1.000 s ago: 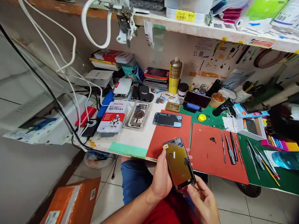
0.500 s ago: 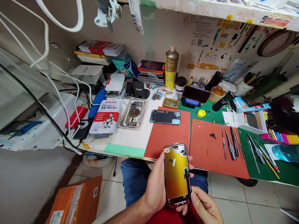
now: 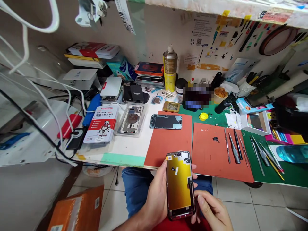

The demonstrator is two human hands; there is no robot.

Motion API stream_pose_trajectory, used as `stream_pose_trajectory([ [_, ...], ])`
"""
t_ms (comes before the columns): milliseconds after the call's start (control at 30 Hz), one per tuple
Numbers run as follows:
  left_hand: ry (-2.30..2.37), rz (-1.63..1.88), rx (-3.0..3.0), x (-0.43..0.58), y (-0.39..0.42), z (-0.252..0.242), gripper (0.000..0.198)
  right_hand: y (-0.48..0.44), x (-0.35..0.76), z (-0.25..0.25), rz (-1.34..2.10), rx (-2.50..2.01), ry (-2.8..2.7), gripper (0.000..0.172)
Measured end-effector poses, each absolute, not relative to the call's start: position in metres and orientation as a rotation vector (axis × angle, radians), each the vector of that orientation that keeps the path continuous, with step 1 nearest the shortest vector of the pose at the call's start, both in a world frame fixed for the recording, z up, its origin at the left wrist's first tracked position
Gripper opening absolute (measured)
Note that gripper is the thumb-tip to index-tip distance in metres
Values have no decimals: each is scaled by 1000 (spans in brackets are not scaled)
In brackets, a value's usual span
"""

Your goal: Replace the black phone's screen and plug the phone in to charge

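Note:
A phone screen (image 3: 179,187), its gold-yellow backing facing me and its flex cables showing, rests upright in my left hand (image 3: 155,195) above my lap. The thumb lies along its left edge, and fingertips come out past the right edge. At the screen's lower right corner, my right hand (image 3: 214,210) has thumb and index finger pinched together. Whether anything small is between them is hidden. On the red mat beyond lies another phone part (image 3: 166,122), dark with a pale blue frame.
An opened phone housing (image 3: 132,119) sits in a clear tray beside a battery box (image 3: 102,124). Tweezers and a grey-handled tool (image 3: 234,149) lie on the right red mat (image 3: 204,163). A spray can (image 3: 170,69) stands behind. White cables (image 3: 51,106) hang at left.
The view has shifted slightly, so the bench things sit further left. My right thumb has come a little away from the screen's edge. My left hand keeps its hold.

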State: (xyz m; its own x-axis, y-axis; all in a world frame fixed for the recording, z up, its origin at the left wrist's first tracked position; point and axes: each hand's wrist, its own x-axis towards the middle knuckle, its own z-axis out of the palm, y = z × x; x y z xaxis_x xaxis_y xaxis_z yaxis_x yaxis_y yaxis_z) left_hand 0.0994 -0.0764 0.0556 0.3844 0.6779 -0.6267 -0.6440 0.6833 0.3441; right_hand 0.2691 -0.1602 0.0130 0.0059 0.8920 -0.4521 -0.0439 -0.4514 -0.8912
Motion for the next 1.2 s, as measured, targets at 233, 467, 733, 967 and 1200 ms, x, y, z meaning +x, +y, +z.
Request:
stream_pose_trajectory([
  [233,983,803,-27,96,-77,41,55,-94,326,22,623,-1840,-1336,29],
  [467,1078,747,-31,95,-79,35,59,-33,369,-1,179,-2122,-1492,32],
  [733,1149,747,-41,104,-77,36,58,-12,362,-17,173,-2192,-1559,32],
  [967,1189,751,-79,110,-72,35,57,-6,361,-11,338,-2111,-1369,27],
  [1200,1159,891,104,111,-76,38,86,-32,347,13,1010,-1771,-933,40],
])
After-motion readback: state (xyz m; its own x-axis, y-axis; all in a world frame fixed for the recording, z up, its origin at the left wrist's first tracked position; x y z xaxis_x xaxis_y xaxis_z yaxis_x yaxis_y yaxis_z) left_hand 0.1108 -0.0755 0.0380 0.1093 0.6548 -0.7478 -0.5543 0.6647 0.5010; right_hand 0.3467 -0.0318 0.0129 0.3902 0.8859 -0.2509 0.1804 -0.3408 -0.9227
